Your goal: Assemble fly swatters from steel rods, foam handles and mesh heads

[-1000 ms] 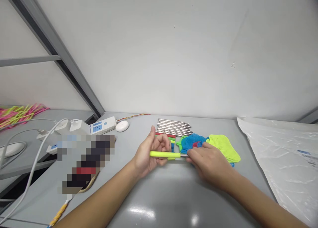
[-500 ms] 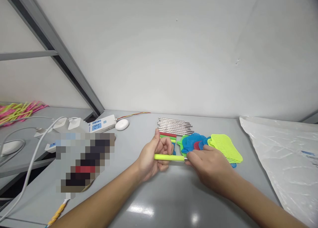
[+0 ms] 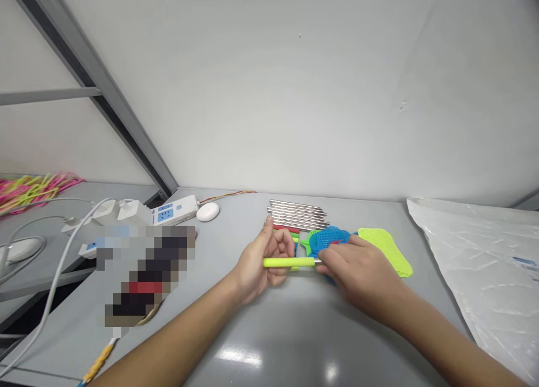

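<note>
Far to my left a pink and green bundle (image 3: 36, 186) lies on the side bench, then the white power strip (image 3: 166, 213) with its cables and a small white puck (image 3: 208, 212) on the grey table (image 3: 269, 331). My left hand (image 3: 257, 263) is curled shut around the yellow-green handle (image 3: 287, 262), held level just above the table. Compared with half a second ago, my right hand (image 3: 357, 274) has slid leftward along it, and its fingertips now pinch the metal stub at the handle's end, so the two parts look closer to seated. Behind lie steel rods (image 3: 297, 213), spare coloured handles (image 3: 288, 232), the blue mesh heads (image 3: 330, 238) and a yellow-green mesh head (image 3: 389, 251), then a plastic bag (image 3: 475, 263).
</note>
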A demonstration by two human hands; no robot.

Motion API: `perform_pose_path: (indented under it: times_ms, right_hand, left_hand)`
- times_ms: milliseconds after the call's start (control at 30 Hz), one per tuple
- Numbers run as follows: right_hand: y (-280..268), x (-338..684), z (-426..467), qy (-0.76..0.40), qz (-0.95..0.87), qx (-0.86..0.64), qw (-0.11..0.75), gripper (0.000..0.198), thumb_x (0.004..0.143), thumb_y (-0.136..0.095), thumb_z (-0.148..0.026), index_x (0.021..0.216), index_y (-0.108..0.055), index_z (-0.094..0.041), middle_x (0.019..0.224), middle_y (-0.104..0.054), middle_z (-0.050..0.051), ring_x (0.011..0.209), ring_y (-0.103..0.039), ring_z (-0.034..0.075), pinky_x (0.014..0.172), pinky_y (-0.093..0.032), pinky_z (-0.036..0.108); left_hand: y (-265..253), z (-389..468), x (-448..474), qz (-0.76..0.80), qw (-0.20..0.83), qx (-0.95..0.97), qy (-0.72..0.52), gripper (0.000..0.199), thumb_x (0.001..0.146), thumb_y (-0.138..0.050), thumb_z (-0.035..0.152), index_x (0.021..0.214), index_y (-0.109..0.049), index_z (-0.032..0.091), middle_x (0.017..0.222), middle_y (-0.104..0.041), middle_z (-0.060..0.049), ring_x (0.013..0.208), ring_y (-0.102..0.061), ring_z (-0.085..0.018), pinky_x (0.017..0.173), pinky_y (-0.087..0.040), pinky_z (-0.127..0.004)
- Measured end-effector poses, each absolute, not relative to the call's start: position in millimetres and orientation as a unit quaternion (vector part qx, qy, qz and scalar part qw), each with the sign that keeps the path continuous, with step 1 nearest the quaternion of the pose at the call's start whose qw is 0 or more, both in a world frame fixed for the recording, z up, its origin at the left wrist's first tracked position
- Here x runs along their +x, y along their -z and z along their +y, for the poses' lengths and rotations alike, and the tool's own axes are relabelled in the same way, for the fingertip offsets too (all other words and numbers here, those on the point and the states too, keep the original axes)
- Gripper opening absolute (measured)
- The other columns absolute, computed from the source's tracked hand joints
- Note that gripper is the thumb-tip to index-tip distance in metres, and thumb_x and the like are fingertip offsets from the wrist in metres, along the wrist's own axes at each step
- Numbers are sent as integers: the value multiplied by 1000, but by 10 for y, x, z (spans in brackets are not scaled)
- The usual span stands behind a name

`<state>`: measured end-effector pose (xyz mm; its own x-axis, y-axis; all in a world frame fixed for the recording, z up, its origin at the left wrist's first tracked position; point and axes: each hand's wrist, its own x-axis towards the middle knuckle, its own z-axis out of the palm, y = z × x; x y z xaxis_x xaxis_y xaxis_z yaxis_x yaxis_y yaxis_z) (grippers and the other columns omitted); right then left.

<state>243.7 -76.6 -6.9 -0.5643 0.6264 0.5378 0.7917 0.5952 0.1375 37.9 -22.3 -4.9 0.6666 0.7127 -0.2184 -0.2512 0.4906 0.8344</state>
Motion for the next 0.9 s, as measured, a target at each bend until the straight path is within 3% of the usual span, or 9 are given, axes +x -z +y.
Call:
perform_pose_path:
  times_ms: [300, 433, 567, 667, 900]
  right_hand:
    - [56, 2701, -648, 172, -859, -419, 240, 20, 96, -45, -26, 88, -62, -19, 64, -52, -1, 62, -44, 12, 70, -28, 30]
    - [43, 2757, -649, 148, -844, -435, 276, 23, 98, -41, -26, 90, -61, -19, 65, -52, -1, 61, -43, 12, 74, -31, 31]
    - [52, 2761, -678, 107, -839, -434, 309, 21, 98, -41, -23, 92, -60, -19, 64, -51, -2, 58, -40, 11, 74, -31, 31]
    - [62, 2755, -697, 77, -839, -430, 322, 18, 96, -42, -20, 92, -59, -19, 64, -54, -3, 56, -40, 11, 73, -31, 31]
    - [80, 2813, -712, 81, -840, -428, 323, 18, 95, -43, -18, 87, -58, -18, 61, -48, -4, 54, -36, 11, 70, -31, 31]
  left_hand:
    - [41, -218, 312, 312, 838, 412, -172, 29, 89, -51, 50, 87, -53, 21, 64, -42, 4, 40, -25, -3, 39, -14, -16]
    - [-6, -214, 287, 228, 860, 394, -228, 30, 92, -45, 48, 106, -56, 24, 70, -50, 1, 42, -40, -6, 41, -30, -19]
    - [-14, -198, 280, 160, 842, 417, -303, 35, 93, -45, 47, 106, -60, 18, 75, -55, -2, 51, -51, -8, 58, -44, -26]
    - [-22, -193, 279, 188, 769, 496, -358, 33, 94, -48, 43, 109, -61, 17, 76, -56, -1, 55, -54, -9, 62, -46, -27]
    - [-6, -187, 231, 344, 404, 758, -380, 23, 97, -43, 33, 106, -61, 21, 77, -61, 1, 64, -56, -10, 66, -44, -24]
